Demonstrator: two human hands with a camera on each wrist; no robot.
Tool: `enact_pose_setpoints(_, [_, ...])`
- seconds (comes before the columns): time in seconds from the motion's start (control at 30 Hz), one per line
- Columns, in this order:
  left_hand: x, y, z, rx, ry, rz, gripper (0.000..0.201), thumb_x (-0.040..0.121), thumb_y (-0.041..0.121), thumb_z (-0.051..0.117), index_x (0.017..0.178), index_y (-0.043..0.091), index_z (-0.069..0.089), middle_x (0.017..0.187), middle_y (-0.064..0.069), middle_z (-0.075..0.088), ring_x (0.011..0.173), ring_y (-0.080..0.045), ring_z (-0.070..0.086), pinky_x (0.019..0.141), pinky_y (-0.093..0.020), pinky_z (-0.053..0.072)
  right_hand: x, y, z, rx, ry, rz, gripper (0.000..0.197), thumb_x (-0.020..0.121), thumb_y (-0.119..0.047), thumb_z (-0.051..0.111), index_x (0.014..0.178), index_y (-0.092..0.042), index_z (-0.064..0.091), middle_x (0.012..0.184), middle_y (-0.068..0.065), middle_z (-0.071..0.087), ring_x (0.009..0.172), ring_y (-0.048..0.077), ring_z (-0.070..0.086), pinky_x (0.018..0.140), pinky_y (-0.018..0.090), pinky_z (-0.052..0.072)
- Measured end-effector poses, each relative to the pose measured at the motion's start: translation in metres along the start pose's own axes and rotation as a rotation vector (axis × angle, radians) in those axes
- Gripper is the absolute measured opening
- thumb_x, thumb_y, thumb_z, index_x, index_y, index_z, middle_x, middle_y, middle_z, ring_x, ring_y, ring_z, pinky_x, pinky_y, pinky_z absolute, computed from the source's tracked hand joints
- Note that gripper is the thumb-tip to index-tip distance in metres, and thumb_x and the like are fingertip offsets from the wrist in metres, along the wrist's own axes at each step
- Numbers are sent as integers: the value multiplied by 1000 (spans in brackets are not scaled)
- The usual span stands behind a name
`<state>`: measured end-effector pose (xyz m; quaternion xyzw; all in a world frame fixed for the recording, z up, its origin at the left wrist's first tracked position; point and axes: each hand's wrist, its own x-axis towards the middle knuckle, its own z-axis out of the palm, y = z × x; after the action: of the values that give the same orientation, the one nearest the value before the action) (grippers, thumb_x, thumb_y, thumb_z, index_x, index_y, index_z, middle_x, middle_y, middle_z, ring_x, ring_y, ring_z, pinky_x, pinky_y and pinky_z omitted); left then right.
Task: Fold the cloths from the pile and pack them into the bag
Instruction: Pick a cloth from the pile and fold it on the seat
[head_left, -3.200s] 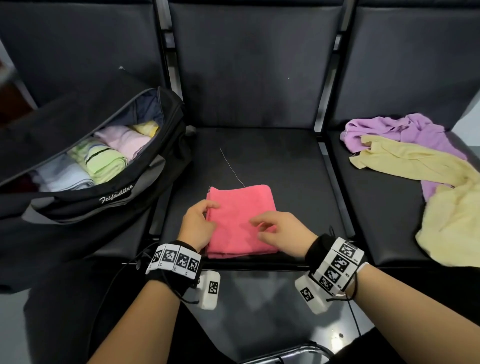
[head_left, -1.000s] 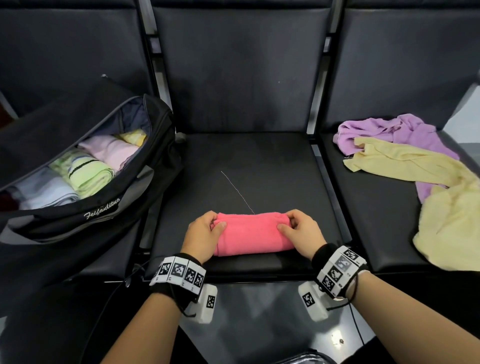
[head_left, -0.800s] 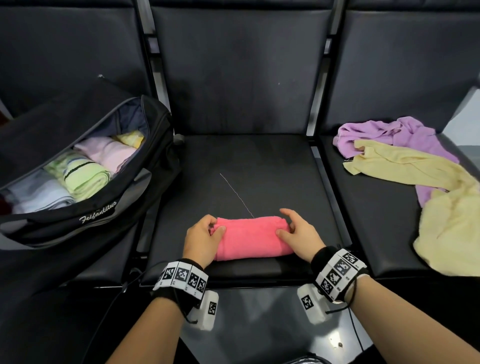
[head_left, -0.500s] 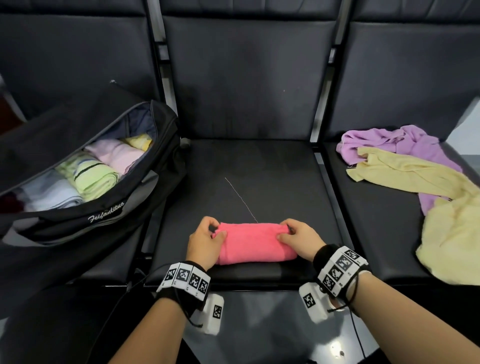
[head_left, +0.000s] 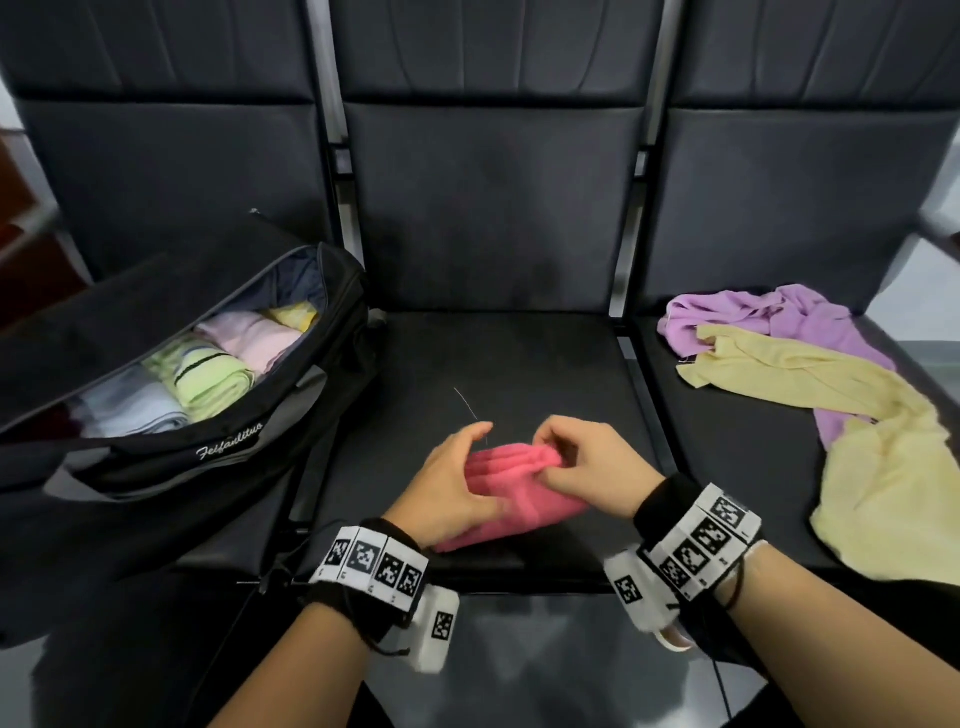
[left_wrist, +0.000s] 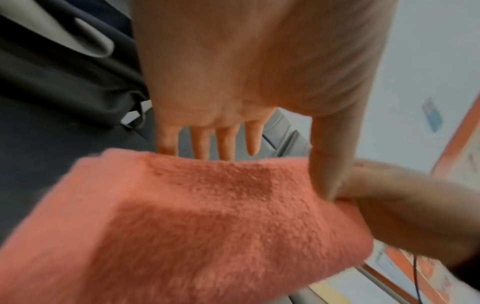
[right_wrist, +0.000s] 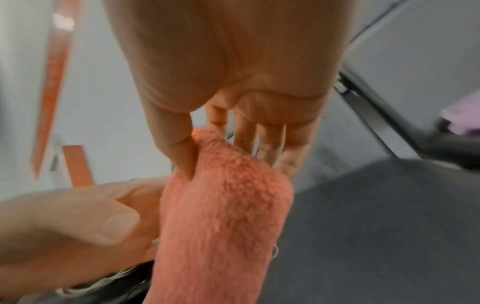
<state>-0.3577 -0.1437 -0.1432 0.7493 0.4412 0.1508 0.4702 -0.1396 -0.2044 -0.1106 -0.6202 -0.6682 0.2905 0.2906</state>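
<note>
Left hand (head_left: 451, 486) and right hand (head_left: 589, 462) both gripping, thumbs meeting

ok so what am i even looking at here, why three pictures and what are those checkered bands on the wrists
No machine here: a person is folding cloths, filmed by three cameras. The big picture comes from a camera on the head; the two close-ups come from cameras strapped to each wrist, looking along the palm. The black-and-white checkered wristbands sit beside those cameras; what they are for the pictures don't say.

On the middle black padded seat, the left hand and right hand together hold a rolled pink terry cloth. The left thumb presses on it; the right thumb pinches one end. To the left sits an open black duffel bag with folded cloths inside. On the right seat lie a crumpled purple cloth and pale yellow cloth, still unfolded.
</note>
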Motion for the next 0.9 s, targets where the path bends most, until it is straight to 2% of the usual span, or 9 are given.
enact_pose_setpoints(0.07, [0, 15, 4, 5, -74, 68, 97, 55, 39, 83, 143, 38, 43, 138, 17, 54, 128, 2, 49, 110, -26, 42, 0, -21, -7, -76, -57, -85, 20, 73, -21, 67, 90, -29, 61, 77, -11, 64, 72, 5, 59, 67, 22, 48])
enact_pose_setpoints(0.13, [-3, 23, 5, -25, -97, 79, 74, 57, 29, 84, 125, 40, 57, 115, 18, 69, 108, 5, 63, 96, -27, 53, 0, -35, -13, -148, -102, -129, 21, 77, -22, 66, 96, -31, 61, 83, -12, 65, 79, 4, 60, 73, 27, 51])
enact_pose_setpoints(0.27, [-8, 28, -1, -54, -20, 110, 33, 67, 20, 81, 96, 25, 67, 92, 3, 74, 86, -14, 70, 81, -46, 56, 1, -44, -16, -149, -45, -196, 30, 79, -25, 64, 108, -35, 61, 95, -17, 67, 91, 5, 63, 80, 31, 53])
enact_pose_setpoints(0.4, [-10, 27, -16, -164, 92, 102, 30, 73, 17, 84, 99, 20, 71, 94, 3, 77, 91, -15, 72, 82, -44, 57, 7, -35, -6, 203, 172, -68, 61, 80, -21, 76, 133, -37, 50, 115, -13, 65, 110, 7, 63, 94, 24, 49])
enact_pose_setpoints(0.47, [-10, 24, -29, -278, 186, 97, 30, 76, 10, 84, 103, 17, 71, 98, 1, 77, 95, -16, 73, 82, -38, 58, 15, -33, 2, 409, 111, 48, 69, 80, -19, 81, 138, -27, 46, 124, -7, 64, 116, 11, 62, 98, 29, 50])
enact_pose_setpoints(0.53, [-11, 23, -42, -436, 245, 85, 31, 79, 5, 82, 106, 16, 71, 100, 0, 77, 95, -12, 73, 80, -29, 57, 25, -34, 15, 506, -19, 85, 63, 79, -17, 82, 133, -20, 51, 125, -2, 67, 117, 15, 63, 98, 33, 53])
enact_pose_setpoints(0.63, [-18, 20, -67, -609, 293, 42, 32, 83, 0, 77, 113, 9, 69, 106, -6, 77, 98, -17, 73, 83, -29, 59, 49, -58, 37, 543, -128, 56, 50, 76, -23, 82, 122, -20, 62, 117, -1, 72, 108, 18, 69, 89, 32, 57])
enact_pose_setpoints(0.77, [-33, 0, -119, -666, 380, 16, 28, 85, 3, 75, 110, 13, 68, 105, -4, 77, 98, -15, 73, 82, -27, 59, 94, -100, 67, 600, -185, -2, 41, 80, -15, 79, 119, -15, 64, 114, 4, 73, 104, 21, 70, 83, 29, 56])
enact_pose_setpoints(0.9, [-51, -31, -181, -571, 467, 3, 32, 85, 10, 78, 115, 16, 68, 107, 1, 76, 100, -10, 72, 81, -22, 57, 140, -140, 97, 463, -229, -40, 41, 81, -12, 80, 118, -12, 63, 111, 4, 73, 102, 19, 70, 87, 39, 58])
